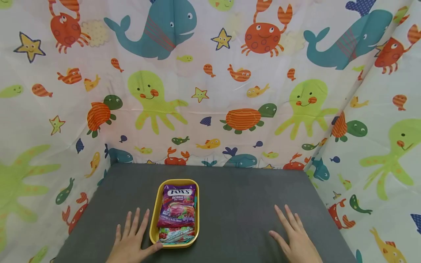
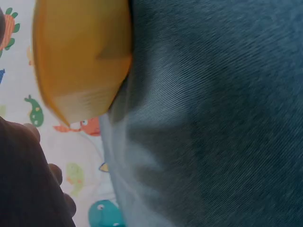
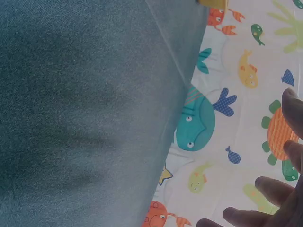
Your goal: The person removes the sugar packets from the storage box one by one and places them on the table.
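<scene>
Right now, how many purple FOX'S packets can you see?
1: the purple rectangular FOX'S packet lies inside the yellow rounded-rectangular container, beside the left hand; others may be hidden beneath.

Extends the left hand [image 1: 129, 244] with straight, spread fingers and thumb stretched rightward; well apart from it, holds out the right hand [image 1: 297, 239] with straight fingers and thumb angled left.

Yellow rounded-rectangular plastic tray [image 1: 181, 246] – smooth, soft sheen. Purple printed FOX'S bag [image 1: 177, 208] is glossy wrinkled film. Dark grey cloth table cover [image 1: 236, 208] – matt, finely ribbed. White sea-animal-print cloth backdrop [image 1: 200, 40], lightly creased.
</scene>
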Available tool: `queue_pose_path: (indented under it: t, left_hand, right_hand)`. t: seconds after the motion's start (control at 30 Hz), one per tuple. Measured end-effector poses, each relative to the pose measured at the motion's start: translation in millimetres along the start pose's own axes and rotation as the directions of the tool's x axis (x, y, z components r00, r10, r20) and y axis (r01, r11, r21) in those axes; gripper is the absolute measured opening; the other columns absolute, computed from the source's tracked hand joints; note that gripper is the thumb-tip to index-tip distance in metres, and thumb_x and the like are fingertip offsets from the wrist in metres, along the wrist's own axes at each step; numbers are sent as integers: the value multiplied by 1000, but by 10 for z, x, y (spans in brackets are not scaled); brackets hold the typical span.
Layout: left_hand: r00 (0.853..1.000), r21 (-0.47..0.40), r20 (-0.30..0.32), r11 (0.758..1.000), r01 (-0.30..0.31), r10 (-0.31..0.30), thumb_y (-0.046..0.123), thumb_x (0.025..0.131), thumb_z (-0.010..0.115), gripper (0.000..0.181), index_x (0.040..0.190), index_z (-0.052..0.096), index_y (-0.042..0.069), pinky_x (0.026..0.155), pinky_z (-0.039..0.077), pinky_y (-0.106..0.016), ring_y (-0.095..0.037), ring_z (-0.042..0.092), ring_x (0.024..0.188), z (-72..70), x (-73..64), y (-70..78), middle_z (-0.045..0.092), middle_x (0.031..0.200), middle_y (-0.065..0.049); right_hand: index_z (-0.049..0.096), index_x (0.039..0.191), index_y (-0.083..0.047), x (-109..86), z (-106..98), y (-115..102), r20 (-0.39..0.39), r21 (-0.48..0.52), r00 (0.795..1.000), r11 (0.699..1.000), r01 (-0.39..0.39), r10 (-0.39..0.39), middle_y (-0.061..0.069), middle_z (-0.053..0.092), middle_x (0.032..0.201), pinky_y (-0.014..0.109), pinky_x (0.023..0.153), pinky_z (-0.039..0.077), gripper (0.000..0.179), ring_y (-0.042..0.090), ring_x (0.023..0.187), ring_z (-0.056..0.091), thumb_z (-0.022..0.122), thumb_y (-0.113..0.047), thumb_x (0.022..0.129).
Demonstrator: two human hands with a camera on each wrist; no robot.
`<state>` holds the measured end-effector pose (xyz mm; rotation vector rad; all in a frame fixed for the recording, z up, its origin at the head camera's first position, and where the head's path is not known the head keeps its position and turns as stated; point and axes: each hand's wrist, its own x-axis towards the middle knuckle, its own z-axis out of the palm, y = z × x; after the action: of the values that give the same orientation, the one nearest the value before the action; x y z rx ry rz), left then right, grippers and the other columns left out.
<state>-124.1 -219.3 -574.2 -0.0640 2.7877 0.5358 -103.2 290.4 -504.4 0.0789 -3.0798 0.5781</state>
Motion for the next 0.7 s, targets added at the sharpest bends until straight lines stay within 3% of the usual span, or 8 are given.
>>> queue_pose_path:
  t: [0.27,0.5,0.7]
  left_hand:
    - [997,-118,78,993,5,4,83,83,53,116,164,-1,19,108,-15,-81,-51,-14,151,110,82,-37,-8,168,-24]
    - [998,-129,65,991,22,-14,84,81,54,118,164,1,18,109,-13,-81,-52,-11,151,143,91,-20,-5,167,-25]
    - [997,-240,54,970,-48,63,73,88,57,114,163,-8,18,108,-3,-84,-59,-9,148,191,129,-32,-3,167,-28]
  right_hand:
    - [33,159,-18,13,-36,-83,-8,33,999,998,-46,47,29,28,161,79,98,39,86,58,142,29,57,-66,93]
    - [35,158,-13,53,-54,-217,9,53,996,995,-84,84,27,35,159,72,102,43,84,51,139,42,63,-58,93]
    - [51,147,-5,92,-4,-340,-76,99,996,994,-39,47,23,55,145,61,102,50,66,43,129,57,70,-40,94]
